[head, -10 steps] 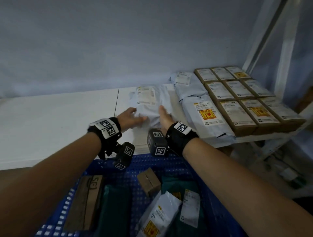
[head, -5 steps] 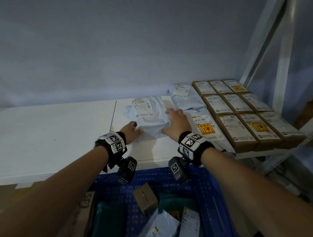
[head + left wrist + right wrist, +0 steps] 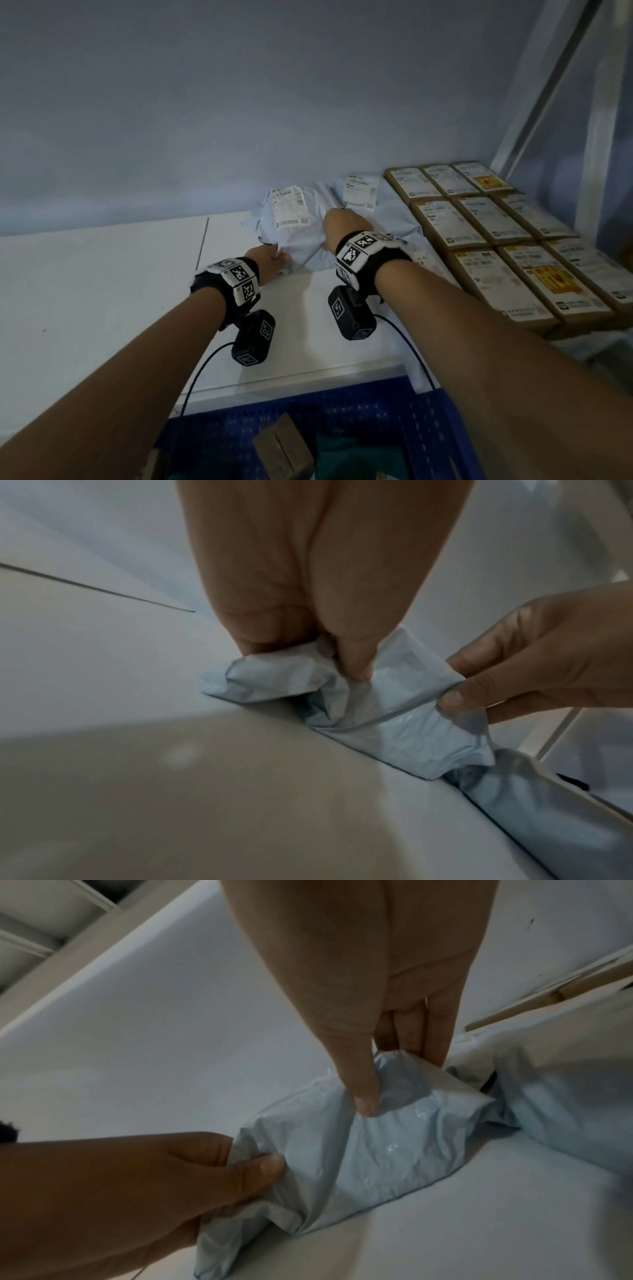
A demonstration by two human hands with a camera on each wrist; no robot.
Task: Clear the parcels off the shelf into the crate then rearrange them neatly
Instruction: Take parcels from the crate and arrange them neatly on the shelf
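Compared with a moment before, the pale blue mailer (image 3: 294, 233) lies further back on the white shelf (image 3: 102, 274), and both arms reach deeper. The left hand (image 3: 269, 262) pinches its near left corner; the right hand (image 3: 342, 228) pinches its right edge, fingers curled into the plastic. Just right of the mailer lie more mailers (image 3: 394, 219), then brown boxes (image 3: 479, 246). The blue crate (image 3: 376, 411) is below the shelf edge.

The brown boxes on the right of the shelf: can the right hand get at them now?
Probably not at once: the right hand is pinching the pale blue mailer together with the left hand. The brown boxes lie uncovered just beside it, so once it lets go the way looks free.
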